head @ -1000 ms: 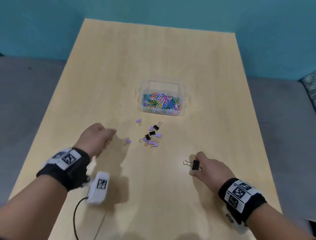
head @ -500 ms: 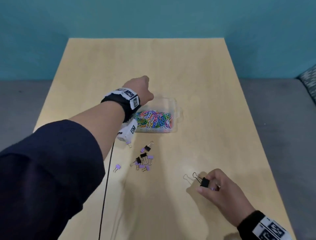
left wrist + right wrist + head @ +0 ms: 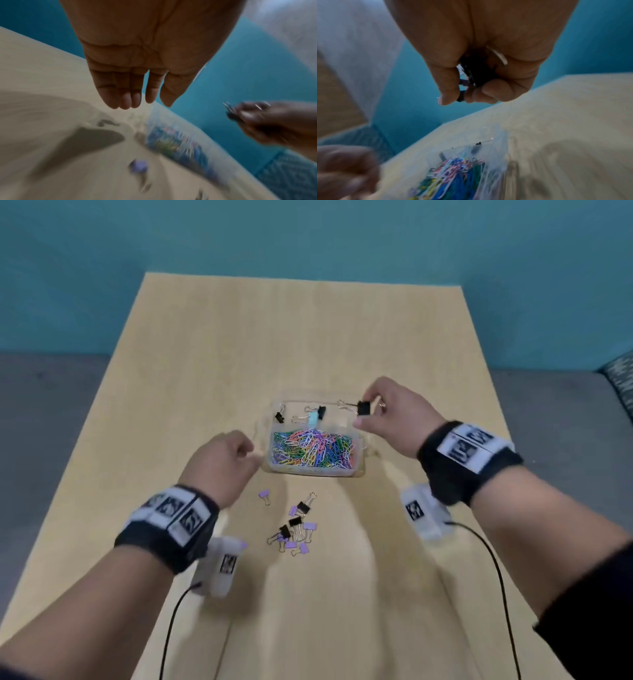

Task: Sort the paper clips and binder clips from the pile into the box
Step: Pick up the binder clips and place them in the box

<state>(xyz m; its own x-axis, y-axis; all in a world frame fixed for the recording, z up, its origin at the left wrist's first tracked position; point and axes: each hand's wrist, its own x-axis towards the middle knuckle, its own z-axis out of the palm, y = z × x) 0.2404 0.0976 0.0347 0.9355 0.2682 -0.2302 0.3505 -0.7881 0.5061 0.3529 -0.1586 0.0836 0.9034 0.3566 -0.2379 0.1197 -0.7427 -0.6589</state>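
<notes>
A clear plastic box [image 3: 359, 463] stands mid-table; its near compartment holds coloured paper clips [image 3: 313, 448], its far one a few binder clips [image 3: 318, 413]. My right hand [image 3: 363, 413] pinches a black binder clip [image 3: 363, 407] between thumb and fingers, just above the box's far right corner; the pinch shows in the right wrist view [image 3: 462, 94]. My left hand [image 3: 248, 451] hovers left of the box, holding nothing, fingers relaxed [image 3: 130, 100]. A pile of black and purple binder clips [image 3: 295, 525] lies on the table in front of the box.
One purple binder clip [image 3: 264, 495] lies apart, left of the pile. The wooden table [image 3: 205, 371] ends at a teal wall behind and grey surfaces on both sides. Black cables [image 3: 493, 570] trail from the wrist cameras over the near table.
My right hand has lifted the black binder clip from the near table to above the box. My left hand has drawn back from over the box to its left side.
</notes>
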